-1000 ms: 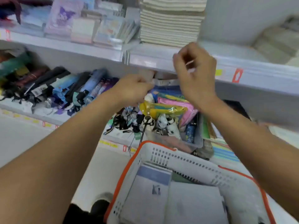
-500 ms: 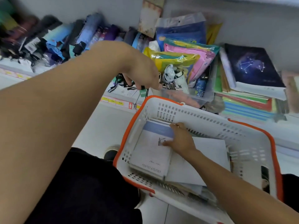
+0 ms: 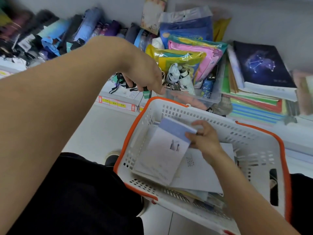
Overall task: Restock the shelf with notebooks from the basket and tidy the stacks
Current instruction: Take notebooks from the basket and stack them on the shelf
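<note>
A white basket with an orange rim (image 3: 169,101) stands in front of me, below the low shelf. Inside it lie several pale notebooks (image 3: 199,173). My right hand (image 3: 205,139) reaches into the basket and grips the far right corner of a white notebook with a blue top band (image 3: 166,150), thumb on its cover, so that this end is tilted up off the pile. My left hand (image 3: 144,72) hangs above the basket's far left corner with fingers loosely curled, holding nothing that I can see. On the shelf at right a dark constellation notebook (image 3: 260,65) tops a stack.
Under that stack lie coloured notebooks (image 3: 254,106). A clear bin of bright pouches (image 3: 191,97) stands just behind the basket. Folded umbrellas (image 3: 76,34) fill the shelf at left. My dark trouser leg and a shoe (image 3: 111,158) are beside the basket.
My view dropped from the upper shelf to the basket. My right hand went down into the basket, took the blue-banded notebook and raised its far end. My left hand lowered.
</note>
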{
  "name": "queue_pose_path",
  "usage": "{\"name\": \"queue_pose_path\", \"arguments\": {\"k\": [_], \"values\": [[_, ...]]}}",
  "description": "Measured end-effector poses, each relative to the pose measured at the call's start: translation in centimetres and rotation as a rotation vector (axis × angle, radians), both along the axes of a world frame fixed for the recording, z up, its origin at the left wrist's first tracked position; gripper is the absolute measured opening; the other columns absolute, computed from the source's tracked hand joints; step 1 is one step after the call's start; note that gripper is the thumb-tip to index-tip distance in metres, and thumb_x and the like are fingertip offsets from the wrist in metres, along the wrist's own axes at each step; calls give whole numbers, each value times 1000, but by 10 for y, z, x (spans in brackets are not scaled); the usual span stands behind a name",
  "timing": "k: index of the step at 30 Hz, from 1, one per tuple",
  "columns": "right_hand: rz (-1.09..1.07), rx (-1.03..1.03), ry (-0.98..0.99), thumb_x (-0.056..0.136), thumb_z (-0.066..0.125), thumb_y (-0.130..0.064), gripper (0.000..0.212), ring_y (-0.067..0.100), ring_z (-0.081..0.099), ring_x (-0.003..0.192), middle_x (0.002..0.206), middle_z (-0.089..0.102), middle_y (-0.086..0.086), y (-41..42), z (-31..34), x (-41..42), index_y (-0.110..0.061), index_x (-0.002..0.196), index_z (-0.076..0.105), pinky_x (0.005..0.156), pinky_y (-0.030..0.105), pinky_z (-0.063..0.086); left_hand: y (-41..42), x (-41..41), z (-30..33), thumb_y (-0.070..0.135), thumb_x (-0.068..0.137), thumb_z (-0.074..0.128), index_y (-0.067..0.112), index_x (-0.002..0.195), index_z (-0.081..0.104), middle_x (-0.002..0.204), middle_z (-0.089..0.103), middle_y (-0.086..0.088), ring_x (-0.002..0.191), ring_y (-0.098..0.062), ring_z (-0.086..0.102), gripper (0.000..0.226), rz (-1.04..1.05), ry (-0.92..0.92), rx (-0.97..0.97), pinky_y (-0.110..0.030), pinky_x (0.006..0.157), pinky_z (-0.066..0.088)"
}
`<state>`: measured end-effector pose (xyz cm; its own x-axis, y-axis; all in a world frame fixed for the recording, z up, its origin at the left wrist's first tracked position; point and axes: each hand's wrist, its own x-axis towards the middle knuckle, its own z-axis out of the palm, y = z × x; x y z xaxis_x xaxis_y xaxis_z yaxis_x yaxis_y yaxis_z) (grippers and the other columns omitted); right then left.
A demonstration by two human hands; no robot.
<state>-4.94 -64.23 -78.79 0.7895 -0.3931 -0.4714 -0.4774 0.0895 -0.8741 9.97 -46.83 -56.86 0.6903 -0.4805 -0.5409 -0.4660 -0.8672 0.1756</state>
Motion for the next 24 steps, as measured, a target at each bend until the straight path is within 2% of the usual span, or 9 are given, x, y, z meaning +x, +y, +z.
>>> {"name": "queue_pose_path", "arguments": {"k": [4, 8, 9, 11, 13, 15, 19, 22, 24], "values": [[25, 359, -394, 87, 63, 0, 24, 18, 72, 84, 99, 72, 3, -8, 74, 24, -13, 107, 58, 67, 36, 62, 6, -7, 12, 69, 70, 64, 16, 131, 58, 133, 58, -4, 123, -25, 54, 80, -50, -30, 98, -37, 100, 44], [-83, 694, -462, 95, 54, -31, 29, 20, 73, 95, 105, 74, 6, 5, 85, 45, -11, 114, 63, 80, 33, 61, 16, -3, 29, 37, 78, 76, 23, 94, 70, 89, 76, 8, 80, -11, 73, 22, 44, 139, -190, -28, 74, 59], [-56, 599, -358, 99, 47, -42, 38, 26, 71, 102, 109, 73, 8, 12, 73, 48, -12, 115, 63, 86, 40, 59, 15, -2, 32, 33, 81, 76, 22, 91, 70, 85, 76, 8, 78, -12, 73, 15, 24, 77, -213, -28, 71, 58], [192, 11, -38, 98, 44, -56, 49, 32, 61, 117, 123, 66, 7, 23, 29, 52, -16, 118, 64, 99, 45, 51, 16, 5, 33, 36, 83, 74, 22, 95, 69, 88, 70, 8, 84, -17, 68, 20, -65, -134, -114, -32, 80, 53], [595, -652, 163, 81, 62, -67, 67, 30, 50, 124, 134, 54, 5, 26, -19, 47, -20, 128, 56, 101, 39, 43, 18, 9, 29, 37, 84, 72, 20, 103, 65, 95, 66, 3, 91, -22, 62, 27, -112, -223, 0, -35, 86, 49], [731, -905, 197, 64, 77, -64, 83, 29, 44, 120, 131, 45, 4, 29, -46, 38, -21, 129, 50, 97, 38, 44, 23, 15, 23, 36, 86, 71, 19, 110, 61, 105, 63, -1, 95, -24, 57, 32, -130, -243, 55, -35, 84, 45], [622, -861, 204, 59, 90, -50, 85, 25, 46, 115, 125, 42, 5, 28, -57, 32, -16, 125, 50, 92, 34, 44, 32, 19, 17, 29, 87, 71, 28, 138, 40, 129, 54, -2, 103, -22, 49, 60, -105, -267, -39, -29, 83, 35], [471, -662, 270, 66, 90, -35, 62, 24, 54, 109, 115, 51, 6, 19, -57, 29, -13, 110, 53, 84, 33, 48, 34, 19, 16, 26, 91, 67, 48, 152, 7, 157, 32, 2, 129, -28, 45, 88, -124, -280, -64, -34, 94, 36], [401, -494, 336, 73, 86, -25, 48, 26, 61, 101, 110, 58, 8, 9, -53, 20, -11, 106, 54, 83, 41, 57, 35, 19, 16, 25, 95, 62, 52, 148, 23, 156, 32, 3, 129, -28, 43, 72, -136, -287, -67, -36, 99, 37]]}}
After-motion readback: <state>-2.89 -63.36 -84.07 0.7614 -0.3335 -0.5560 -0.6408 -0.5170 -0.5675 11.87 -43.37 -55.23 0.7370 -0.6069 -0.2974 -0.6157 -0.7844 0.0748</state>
